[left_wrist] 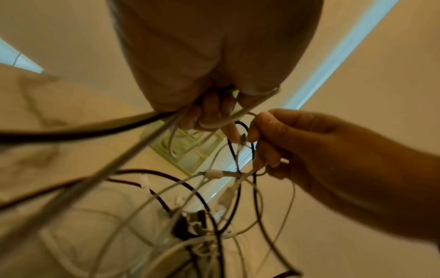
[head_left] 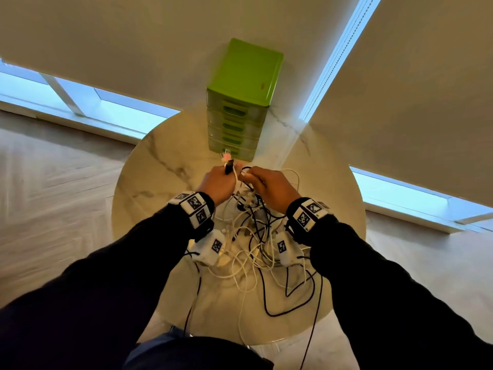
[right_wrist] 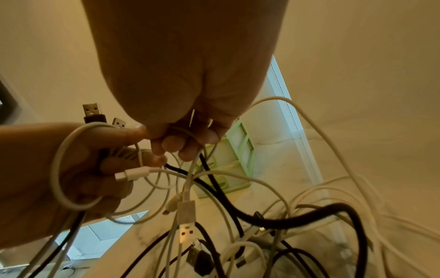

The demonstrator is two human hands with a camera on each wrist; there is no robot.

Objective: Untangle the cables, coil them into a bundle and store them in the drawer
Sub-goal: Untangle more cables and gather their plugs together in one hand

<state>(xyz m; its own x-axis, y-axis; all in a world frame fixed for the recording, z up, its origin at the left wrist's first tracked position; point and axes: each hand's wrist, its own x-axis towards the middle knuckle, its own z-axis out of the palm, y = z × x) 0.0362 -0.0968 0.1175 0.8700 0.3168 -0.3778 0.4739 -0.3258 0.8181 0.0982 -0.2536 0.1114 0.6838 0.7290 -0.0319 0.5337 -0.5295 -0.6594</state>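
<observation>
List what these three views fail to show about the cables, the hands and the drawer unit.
- Left hand fingertips: head view shows only its back; how many cables it grips is unclear.
- Right hand pinch: the palm covers it in the right wrist view.
- Tangle: which plug belongs to which cable; strands overlap, motion blur in the left wrist view.
- Green drawer unit: contents hidden, fronts look closed.
- Black cables: run off the head view's bottom edge.

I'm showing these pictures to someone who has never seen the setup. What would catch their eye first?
Probably the tangle of black and white cables heaped on the round marble table, hanging from both hands. The left hand grips several cables with plugs sticking up past it, while the right hand pinches a white strand close beside it. Behind them stands a bright green drawer unit, its drawers closed.
</observation>
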